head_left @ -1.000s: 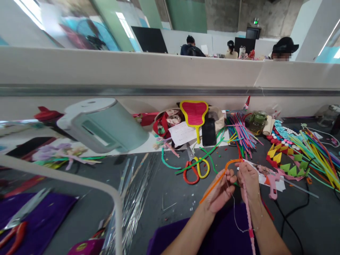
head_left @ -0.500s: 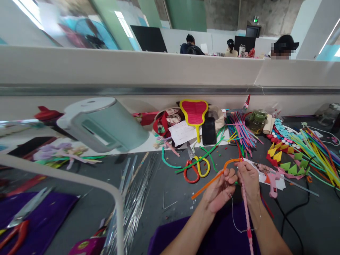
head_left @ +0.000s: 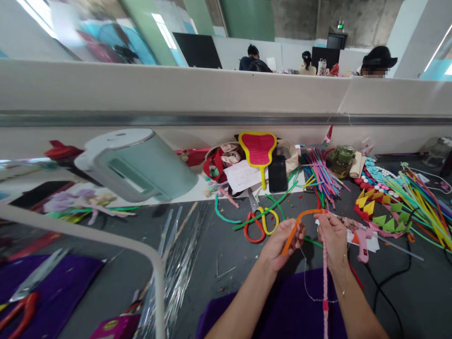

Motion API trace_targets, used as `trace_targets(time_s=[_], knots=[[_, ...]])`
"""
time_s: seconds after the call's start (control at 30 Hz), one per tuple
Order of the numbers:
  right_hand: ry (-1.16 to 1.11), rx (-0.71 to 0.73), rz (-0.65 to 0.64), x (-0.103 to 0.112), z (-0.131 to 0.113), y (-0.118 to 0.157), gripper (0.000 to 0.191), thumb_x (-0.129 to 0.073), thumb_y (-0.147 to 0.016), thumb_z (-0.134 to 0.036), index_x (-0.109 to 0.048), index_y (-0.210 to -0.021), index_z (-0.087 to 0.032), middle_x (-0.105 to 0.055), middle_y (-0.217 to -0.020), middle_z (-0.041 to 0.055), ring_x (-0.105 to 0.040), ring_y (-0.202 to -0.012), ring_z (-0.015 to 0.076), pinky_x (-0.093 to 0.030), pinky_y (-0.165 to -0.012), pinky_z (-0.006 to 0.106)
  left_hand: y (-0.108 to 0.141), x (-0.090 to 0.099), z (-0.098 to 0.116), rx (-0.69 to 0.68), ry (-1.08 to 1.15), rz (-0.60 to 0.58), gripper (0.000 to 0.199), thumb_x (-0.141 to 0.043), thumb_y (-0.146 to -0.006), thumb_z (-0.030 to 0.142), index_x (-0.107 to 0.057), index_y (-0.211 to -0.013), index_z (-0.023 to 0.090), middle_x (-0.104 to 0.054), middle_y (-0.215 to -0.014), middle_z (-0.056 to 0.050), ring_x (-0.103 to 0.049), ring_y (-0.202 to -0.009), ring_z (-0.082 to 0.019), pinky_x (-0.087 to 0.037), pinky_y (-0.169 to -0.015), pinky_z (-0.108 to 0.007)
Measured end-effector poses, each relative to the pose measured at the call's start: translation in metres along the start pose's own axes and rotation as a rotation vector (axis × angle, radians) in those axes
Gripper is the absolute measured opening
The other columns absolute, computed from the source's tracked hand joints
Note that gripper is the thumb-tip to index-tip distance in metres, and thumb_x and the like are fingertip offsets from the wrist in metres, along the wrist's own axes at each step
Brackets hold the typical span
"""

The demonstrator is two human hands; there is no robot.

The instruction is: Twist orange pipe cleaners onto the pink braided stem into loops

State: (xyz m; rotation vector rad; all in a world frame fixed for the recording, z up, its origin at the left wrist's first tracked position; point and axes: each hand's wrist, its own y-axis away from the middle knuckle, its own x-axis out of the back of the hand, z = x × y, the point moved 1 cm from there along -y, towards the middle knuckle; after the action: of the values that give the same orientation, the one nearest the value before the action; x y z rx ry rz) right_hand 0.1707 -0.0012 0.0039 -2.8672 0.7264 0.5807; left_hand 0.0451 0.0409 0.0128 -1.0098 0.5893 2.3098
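The left hand has its fingers curled around a soft orange strip, which bends in an arch above the hands. The right hand pinches the top of a pink braid, just where the strip's other end arrives. The braid is knotty in texture, with one darker pink band, and it hangs straight down over a purple cloth. A thin pale thread makes a loose loop between the hands.

Scissors with smooth red and yellow rings lie near the left hand; a pink glue gun is near the right one, so this side is tighter. More free room is found between the left forearm and the shiny metallic strips. The table is dark grey, with small scraps. Behind it stands a pale partition, and beyond, people are seen.
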Motion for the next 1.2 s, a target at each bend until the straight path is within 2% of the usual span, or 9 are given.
trace_targets(time_s=[0.13, 0.27, 0.53, 0.63, 0.73, 0.83, 0.93, 1.07, 1.2], knots=[[0.017, 0.018, 0.004, 0.0, 0.0, 0.0, 0.026, -0.064, -0.08, -0.041, -0.067, -0.083, -0.015, -0.037, -0.044, -0.0091, -0.029, -0.04, 0.0048, -0.019, -0.04, 0.019, -0.001, 0.006, 0.007, -0.031, -0.13, 0.084, 0.03, -0.082, -0.058, 0.03, -0.058, -0.058, 0.012, -0.052, -0.056, 0.001, -0.045, -0.048, -0.006, -0.034, -0.041, -0.015], [0.07, 0.04, 0.015, 0.002, 0.003, 0.0, 0.026, -0.063, -0.081, -0.041, -0.067, -0.084, -0.015, -0.038, -0.044, -0.0088, -0.03, -0.04, 0.005, -0.02, -0.04, 0.019, 0.001, 0.005, 0.014, -0.056, -0.283, 0.121, 0.028, -0.08, -0.06, 0.03, -0.058, -0.055, 0.013, -0.05, -0.052, 0.003, -0.044, -0.046, -0.006, -0.037, -0.043, -0.017], [0.167, 0.054, 0.001, 0.003, -0.004, 0.002, 0.028, -0.061, -0.082, -0.042, -0.067, -0.084, -0.015, -0.038, -0.044, -0.0088, -0.029, -0.038, 0.0046, -0.018, -0.038, 0.019, 0.003, 0.004, 0.022, -0.18, -0.635, 0.189, 0.019, -0.07, -0.064, 0.023, -0.056, -0.053, 0.015, -0.047, -0.058, 0.003, -0.045, -0.052, -0.009, -0.038, -0.049, -0.02], [0.205, 0.053, -0.005, 0.001, -0.008, 0.003, 0.029, -0.061, -0.081, -0.043, -0.067, -0.082, -0.014, -0.037, -0.045, -0.0084, -0.029, -0.039, 0.0047, -0.018, -0.038, 0.019, 0.004, 0.002, 0.021, -0.276, -0.853, 0.26, 0.02, -0.063, -0.066, 0.02, -0.05, -0.051, 0.016, -0.045, -0.054, 0.005, -0.041, -0.05, -0.008, -0.033, -0.05, -0.021], [0.201, 0.044, -0.011, 0.0, -0.007, 0.003, 0.029, -0.062, -0.08, -0.043, -0.067, -0.08, -0.014, -0.037, -0.047, -0.008, -0.029, -0.041, 0.0049, -0.018, -0.039, 0.019, 0.006, -0.002, 0.018, -0.428, -1.103, 0.329, 0.021, -0.057, -0.066, 0.015, -0.044, -0.049, 0.018, -0.042, -0.053, 0.005, -0.038, -0.051, -0.009, -0.029, -0.051, -0.022], [0.184, 0.034, -0.022, 0.0, -0.006, 0.002, 0.029, -0.063, -0.08, -0.043, -0.066, -0.08, -0.014, -0.038, -0.048, -0.0076, -0.029, -0.042, 0.0051, -0.019, -0.04, 0.02, 0.008, -0.004, 0.016, -0.536, -1.265, 0.361, 0.02, -0.052, -0.066, 0.013, -0.041, -0.051, 0.019, -0.04, -0.056, 0.005, -0.039, -0.054, -0.01, -0.028, -0.053, -0.023], [0.15, 0.021, -0.027, 0.001, -0.003, 0.002, 0.029, -0.062, -0.08, -0.043, -0.066, -0.08, -0.015, -0.037, -0.046, -0.0082, -0.028, -0.041, 0.0051, -0.018, -0.04, 0.02, 0.007, -0.003, 0.015, -0.533, -1.262, 0.336, 0.017, -0.052, -0.068, 0.014, -0.043, -0.054, 0.019, -0.042, -0.058, 0.004, -0.041, -0.056, -0.011, -0.03, -0.054, -0.023], [0.095, -0.001, -0.024, 0.002, 0.002, -0.001, 0.03, -0.063, -0.079, -0.044, -0.066, -0.081, -0.014, -0.036, -0.044, -0.0091, -0.027, -0.039, 0.0049, -0.018, -0.039, 0.02, 0.004, -0.001, 0.012, -0.43, -1.014, 0.281, 0.015, -0.058, -0.07, 0.02, -0.049, -0.059, 0.018, -0.05, -0.063, 0.002, -0.052, -0.063, -0.013, -0.04, -0.06, -0.024], [0.049, -0.023, -0.007, 0.006, 0.007, -0.005, 0.032, -0.063, -0.079, -0.046, -0.065, -0.082, -0.014, -0.035, -0.042, -0.0101, -0.025, -0.037, 0.0047, -0.017, -0.038, 0.02, 0.004, -0.006, 0.011, -0.312, -0.702, 0.209, 0.018, -0.066, -0.067, 0.021, -0.05, -0.058, 0.016, -0.063, -0.096, -0.006, -0.063, -0.075, -0.017, -0.047, -0.07, -0.027]])
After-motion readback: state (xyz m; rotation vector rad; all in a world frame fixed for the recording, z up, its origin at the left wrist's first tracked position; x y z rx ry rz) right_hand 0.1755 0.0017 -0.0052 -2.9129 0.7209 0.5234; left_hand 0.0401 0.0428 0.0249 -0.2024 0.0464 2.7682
